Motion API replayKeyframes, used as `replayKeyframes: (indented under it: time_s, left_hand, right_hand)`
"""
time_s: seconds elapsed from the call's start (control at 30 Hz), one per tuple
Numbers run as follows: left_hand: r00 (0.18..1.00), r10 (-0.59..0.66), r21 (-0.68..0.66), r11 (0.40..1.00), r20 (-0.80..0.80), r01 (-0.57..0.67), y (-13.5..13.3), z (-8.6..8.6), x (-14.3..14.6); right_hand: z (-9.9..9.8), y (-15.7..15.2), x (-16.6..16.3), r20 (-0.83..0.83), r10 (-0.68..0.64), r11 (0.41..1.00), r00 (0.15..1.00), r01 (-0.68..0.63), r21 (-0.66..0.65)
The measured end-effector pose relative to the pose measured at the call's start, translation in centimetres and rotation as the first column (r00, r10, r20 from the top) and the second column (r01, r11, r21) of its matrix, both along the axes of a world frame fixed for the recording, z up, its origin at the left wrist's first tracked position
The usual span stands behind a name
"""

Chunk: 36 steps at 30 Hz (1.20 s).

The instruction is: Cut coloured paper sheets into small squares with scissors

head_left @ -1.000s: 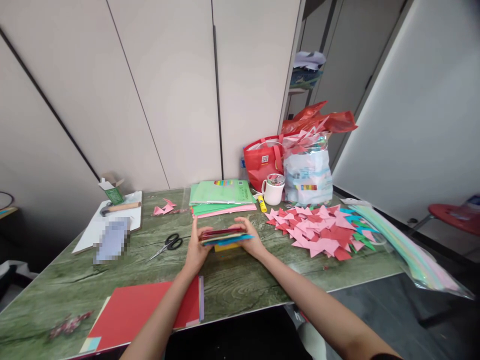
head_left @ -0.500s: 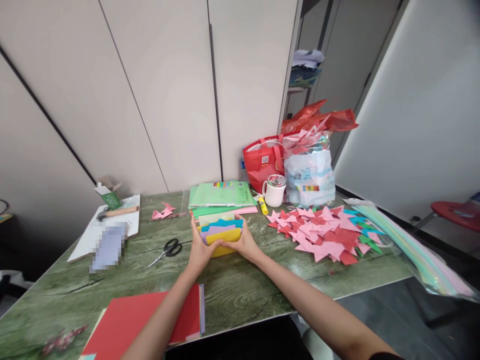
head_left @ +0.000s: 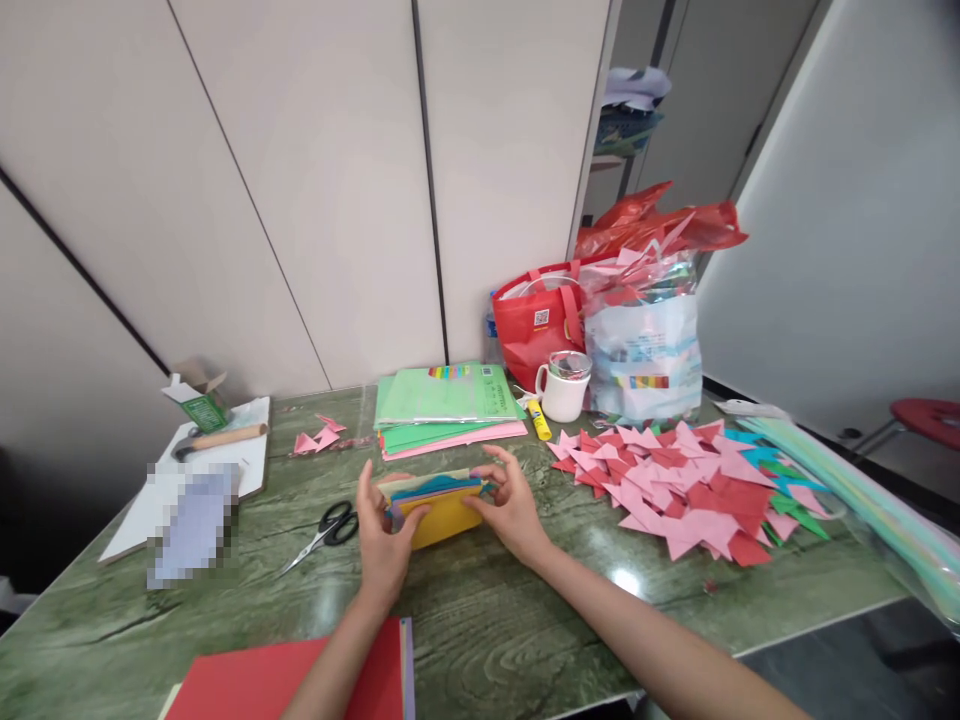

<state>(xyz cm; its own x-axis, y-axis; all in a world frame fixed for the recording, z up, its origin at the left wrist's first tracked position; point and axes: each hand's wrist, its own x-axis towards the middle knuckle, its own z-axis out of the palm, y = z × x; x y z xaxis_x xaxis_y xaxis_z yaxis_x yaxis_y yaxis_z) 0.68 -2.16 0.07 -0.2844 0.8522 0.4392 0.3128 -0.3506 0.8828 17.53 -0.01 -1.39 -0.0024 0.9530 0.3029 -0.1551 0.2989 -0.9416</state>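
Between my two hands a stack of coloured paper pieces [head_left: 442, 512] stands on edge, yellow facing me, with blue, purple and pale sheets behind. My left hand [head_left: 386, 535] grips the stack's left end, thumb on the yellow front. At the other end my right hand [head_left: 514, 508] holds it with the thumb in front and fingers curled at the back edge. Beyond the hands lie green paper packs [head_left: 446, 400] over pink sheets. Black-handled scissors [head_left: 324, 532] rest to the left of my left hand, blades spread.
Right of my hands spreads a pile of folded paper stars [head_left: 675, 485]. A white mug [head_left: 564, 390], a glue stick [head_left: 538, 420] and a red bag [head_left: 536, 320] stand behind. Red paper [head_left: 300, 680] lies near the front edge; a hammer [head_left: 221, 440] sits on a white board.
The stack's sheets have been drawn closer together and more level along the top. My fingers have shifted on its ends, with the right fingers now raised. The head view has moved slightly.
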Motion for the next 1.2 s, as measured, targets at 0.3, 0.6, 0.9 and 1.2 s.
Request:
replayKeyframes:
  time_s: [0.3,0.6,0.9,1.2]
  left_hand:
    - [0.992,-0.091,0.010,0.996,-0.088,0.092,-0.1,-0.5,0.7]
    - [0.979,-0.182,-0.157,0.968,0.096,0.196,0.0,-0.2,0.3]
    - [0.993,-0.096,-0.081,0.992,0.072,0.101,0.1,-0.3,0.4]
    - [0.994,-0.108,-0.124,0.987,-0.037,0.102,0.0,-1.1,0.7]
  right_hand:
    - [-0.8,-0.2,-0.9,0.020,0.058,0.997,0.998,-0.057,-0.059]
    - [-0.6,-0.3,-0.9,0.041,0.122,0.992,0.992,-0.123,0.017]
    - [-0.2,-0.2,-0.9,0.147,0.008,1.000,0.989,-0.006,-0.011]
    - [-0.6,-0.5,-1.0,0.249,-0.020,0.999,0.968,0.007,0.054]
